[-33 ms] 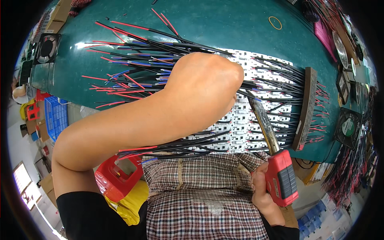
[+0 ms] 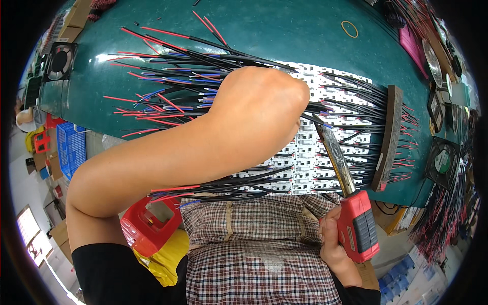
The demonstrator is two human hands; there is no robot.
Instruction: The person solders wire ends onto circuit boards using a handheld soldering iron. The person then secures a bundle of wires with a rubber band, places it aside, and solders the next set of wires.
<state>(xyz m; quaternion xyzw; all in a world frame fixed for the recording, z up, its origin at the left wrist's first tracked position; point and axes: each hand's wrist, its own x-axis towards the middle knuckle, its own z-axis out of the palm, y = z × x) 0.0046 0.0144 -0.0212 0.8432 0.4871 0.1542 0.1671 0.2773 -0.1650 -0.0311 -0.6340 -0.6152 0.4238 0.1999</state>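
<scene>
My right hand [image 2: 336, 249] grips the red and black handle of a soldering iron [image 2: 358, 223], whose long metal barrel points up and away over white circuit boards [image 2: 305, 175]. My left hand [image 2: 264, 94] is closed above the left part of the boards, its back towards me and its fingers mostly hidden. A black cable [image 2: 314, 120] comes out from under it, the blue wire end lying close to the iron's tip. Many black cables [image 2: 178, 81] with red and blue wire ends fan out to the left, partly beneath my left forearm.
A dark bar [image 2: 389, 137] lies across the cables right of the boards. The green table [image 2: 284, 30] carries a rubber band [image 2: 349, 29], a black fan [image 2: 61, 61] at left and another fan [image 2: 443, 161] at right. A red plastic container [image 2: 147, 229] stands below my left arm.
</scene>
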